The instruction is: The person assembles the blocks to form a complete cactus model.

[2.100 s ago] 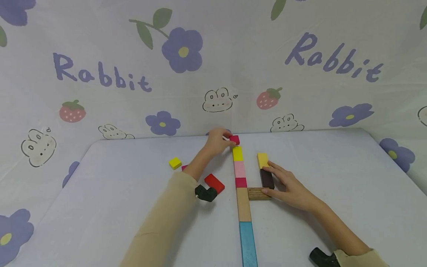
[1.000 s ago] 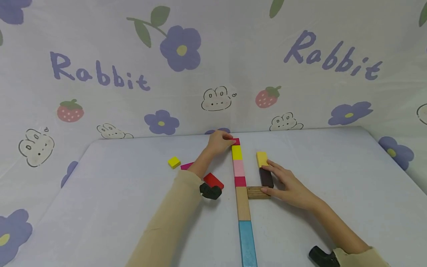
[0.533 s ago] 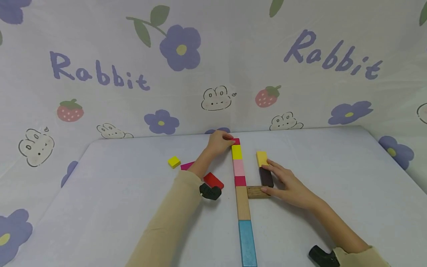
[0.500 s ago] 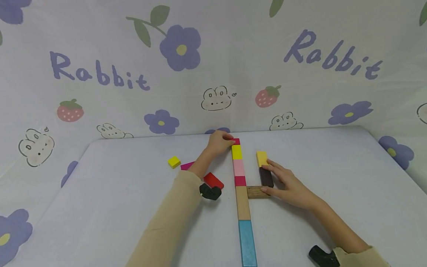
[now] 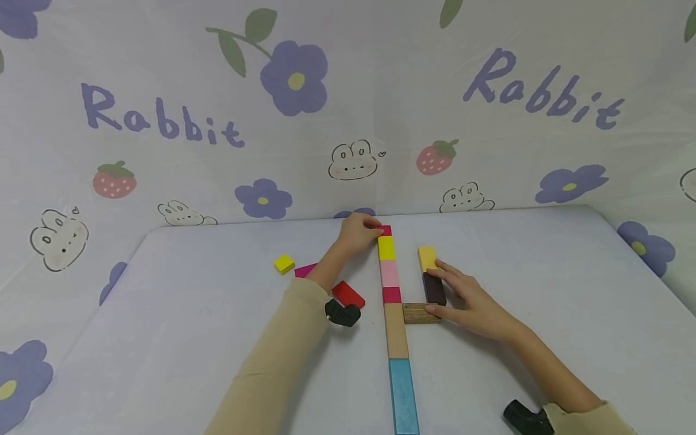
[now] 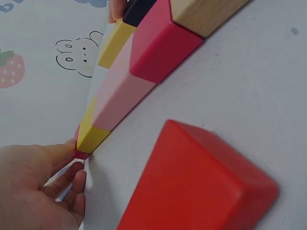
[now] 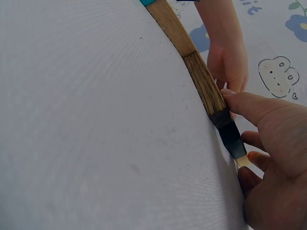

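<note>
At the far end of a straight row of blocks, my left hand (image 5: 356, 232) pinches a small crimson block (image 5: 385, 230) against the yellow block (image 5: 386, 248). Toward me the row goes on with a pink block (image 5: 389, 273), another crimson block (image 5: 391, 295), a plain wooden block (image 5: 396, 330) and a blue block (image 5: 403, 396). A brown grained block (image 5: 417, 313) juts right from the row. My right hand (image 5: 470, 302) rests its thumb on that block, its other fingers touching the black block (image 5: 434, 289) beside the pale yellow block (image 5: 426, 258).
Left of the row lie a red block (image 5: 348, 294), a loose yellow block (image 5: 284, 264) and a magenta block (image 5: 305, 270) partly behind the left forearm. A patterned cloth (image 5: 185, 163) hangs behind the white table (image 5: 163, 338).
My left hand has lowered the small crimson block from a tilted position into line with the row's far end. The right hand keeps its place. The last half second shows no movement.
</note>
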`<state>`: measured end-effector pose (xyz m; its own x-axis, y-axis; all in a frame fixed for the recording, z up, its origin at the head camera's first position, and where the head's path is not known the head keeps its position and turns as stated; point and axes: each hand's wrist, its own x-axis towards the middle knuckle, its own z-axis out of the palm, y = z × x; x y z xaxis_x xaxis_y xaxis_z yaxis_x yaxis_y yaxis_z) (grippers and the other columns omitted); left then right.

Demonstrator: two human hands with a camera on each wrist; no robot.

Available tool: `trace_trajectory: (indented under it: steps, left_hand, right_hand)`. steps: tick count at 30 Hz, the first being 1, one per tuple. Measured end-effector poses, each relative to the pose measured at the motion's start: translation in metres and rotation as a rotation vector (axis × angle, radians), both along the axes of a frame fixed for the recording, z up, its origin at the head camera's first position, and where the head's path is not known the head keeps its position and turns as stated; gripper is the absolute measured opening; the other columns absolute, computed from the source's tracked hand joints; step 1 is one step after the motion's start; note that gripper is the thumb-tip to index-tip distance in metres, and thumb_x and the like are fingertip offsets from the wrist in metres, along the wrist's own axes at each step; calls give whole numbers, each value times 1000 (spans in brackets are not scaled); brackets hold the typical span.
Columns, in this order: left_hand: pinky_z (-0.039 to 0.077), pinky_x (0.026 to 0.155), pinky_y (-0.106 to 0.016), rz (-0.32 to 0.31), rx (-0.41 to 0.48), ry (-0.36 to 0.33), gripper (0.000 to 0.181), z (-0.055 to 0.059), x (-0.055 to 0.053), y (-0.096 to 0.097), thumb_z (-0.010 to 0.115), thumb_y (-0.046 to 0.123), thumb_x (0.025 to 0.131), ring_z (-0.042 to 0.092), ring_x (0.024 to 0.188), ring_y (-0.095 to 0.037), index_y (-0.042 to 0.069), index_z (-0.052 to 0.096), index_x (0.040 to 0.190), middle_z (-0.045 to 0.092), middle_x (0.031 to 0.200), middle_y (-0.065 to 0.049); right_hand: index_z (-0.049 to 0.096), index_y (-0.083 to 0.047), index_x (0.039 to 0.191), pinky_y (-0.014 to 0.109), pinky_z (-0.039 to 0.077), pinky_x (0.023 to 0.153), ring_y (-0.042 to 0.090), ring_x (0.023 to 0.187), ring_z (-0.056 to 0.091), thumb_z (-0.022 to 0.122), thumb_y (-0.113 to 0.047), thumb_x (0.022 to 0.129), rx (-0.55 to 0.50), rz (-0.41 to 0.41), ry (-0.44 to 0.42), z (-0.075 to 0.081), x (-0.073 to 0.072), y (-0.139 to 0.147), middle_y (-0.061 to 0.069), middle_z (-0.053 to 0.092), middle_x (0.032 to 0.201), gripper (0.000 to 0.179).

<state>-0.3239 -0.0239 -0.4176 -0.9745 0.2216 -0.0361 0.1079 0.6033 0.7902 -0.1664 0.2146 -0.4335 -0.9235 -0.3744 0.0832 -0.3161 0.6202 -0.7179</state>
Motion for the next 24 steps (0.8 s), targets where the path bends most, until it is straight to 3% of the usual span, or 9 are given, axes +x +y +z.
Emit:
trace_trajectory:
  steps: [6,12,18,24]
  left_hand:
    - [55,105,-38,6,17,-11,35,3,3,-5,67,15,105,59,121,-33,0,68,136,67,130,-20]
    - [55,104,-39,20,133,-6,37,14,9,-17,66,19,106,57,124,-32,2,67,138,65,135,-17]
    - [57,103,-40,-11,228,46,37,29,22,-32,65,19,106,60,125,-32,3,66,140,65,137,-15]
    - [55,106,-41,-48,246,128,37,35,41,-41,64,18,107,60,125,-33,3,66,140,65,137,-16]
  right_hand:
    - [47,-3,155,73,38,113,58,151,26,77,-28,96,-8,3,-5,1,1,0,29,29,168,71]
    - [48,-2,154,74,39,112,58,150,28,77,-28,96,-5,4,3,1,0,0,29,30,168,70]
    - [48,-1,154,73,40,112,58,150,28,77,-27,96,-10,10,12,3,1,-1,30,30,167,70]
    - [48,0,154,73,39,112,59,150,28,77,-26,96,-12,14,14,1,1,-1,31,30,167,70]
